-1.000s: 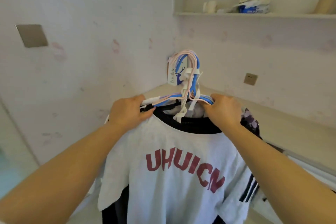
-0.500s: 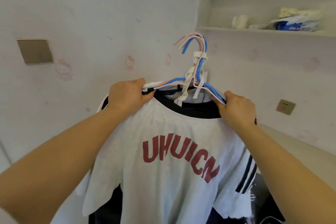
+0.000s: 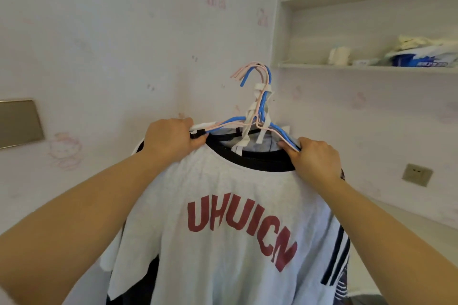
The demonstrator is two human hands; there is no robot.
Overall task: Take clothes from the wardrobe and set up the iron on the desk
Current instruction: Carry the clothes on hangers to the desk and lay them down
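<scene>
I hold up a bundle of clothes on several pink and blue hangers (image 3: 260, 96) in front of the wall. The front garment is a grey T-shirt (image 3: 223, 230) with a black collar and red letters; darker clothes hang behind it. My left hand (image 3: 171, 138) grips the left shoulder of the hangers. My right hand (image 3: 314, 158) grips the right shoulder. The hanger hooks stand free in the air. The desk (image 3: 406, 228) shows as a pale surface at the lower right. No iron is in view.
A wall shelf (image 3: 371, 68) at the upper right carries a white roll and a blue and white packet (image 3: 421, 57). A socket (image 3: 417, 174) sits on the right wall, a metal plate (image 3: 17, 122) on the left wall.
The bundle and both hands have risen, and the view has tilted up and turned left. Less of the desk shows now. Both grips are unchanged.
</scene>
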